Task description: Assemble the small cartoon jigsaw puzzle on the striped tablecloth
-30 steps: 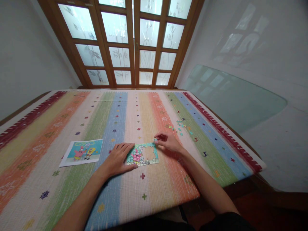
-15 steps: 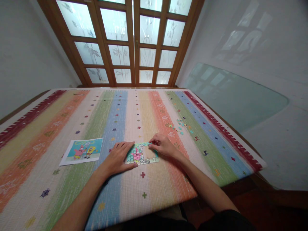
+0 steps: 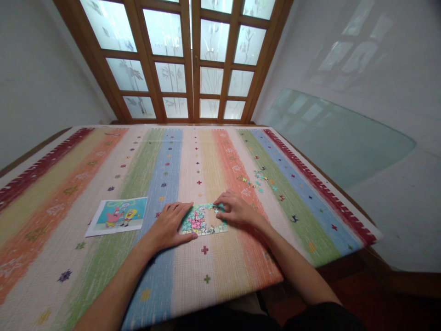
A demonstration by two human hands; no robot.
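A small, partly filled jigsaw puzzle (image 3: 197,221) lies on the striped tablecloth, with a pink figure at its left and a bare brown gap right of its middle. My left hand (image 3: 172,225) rests along its left side, fingers stretched at the upper left and thumb at the lower edge. At the upper right of the puzzle is my right hand (image 3: 234,209), palm down with fingers bent. Its index fingertip touches the top part, and the thumb sits a little apart, over the gap. No piece can be made out between them.
A printed cartoon picture (image 3: 119,214) lies to the left. Several loose puzzle pieces (image 3: 260,177) are scattered beyond my right hand. The striped tablecloth (image 3: 227,262) covers the table. Wood-framed glass doors (image 3: 193,64) stand behind it, with walls on either side.
My right thumb has moved down and away from the index finger, widening the space between them. My left hand and the puzzle stay in place.
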